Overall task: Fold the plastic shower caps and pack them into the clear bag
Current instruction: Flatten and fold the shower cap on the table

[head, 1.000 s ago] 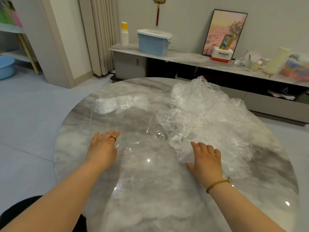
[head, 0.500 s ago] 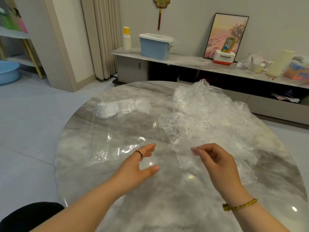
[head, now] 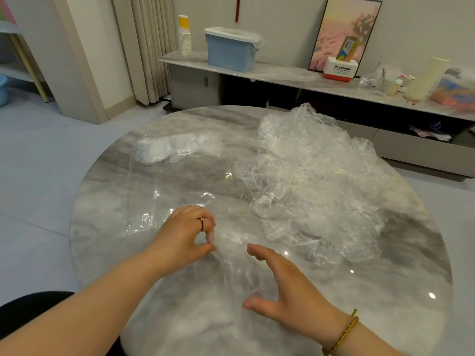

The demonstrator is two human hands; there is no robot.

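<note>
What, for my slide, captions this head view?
Left hand pinches clear plastic shower cap over grey marble table; right hand open.

The crumpled pile of shower caps (head: pixel 316 181) is the main obstacle: it covers the far right part of the round bench (head: pixel 401 299) and rises well above its surface. Left of the pile, reaching its edge, the clear bag (head: pixel 164 191) lies flat, with a low wad of folded caps (head: pixel 174 150) in its far end; a hand could pass over it. On the near side of the pile a loose cap (head: pixel 239 258) lies between the left hand (head: pixel 185 232), which pinches its film, and the spread right hand (head: pixel 285 286). Right of that and nearer than the pile, bare marble runs to the bench's rim.
</note>
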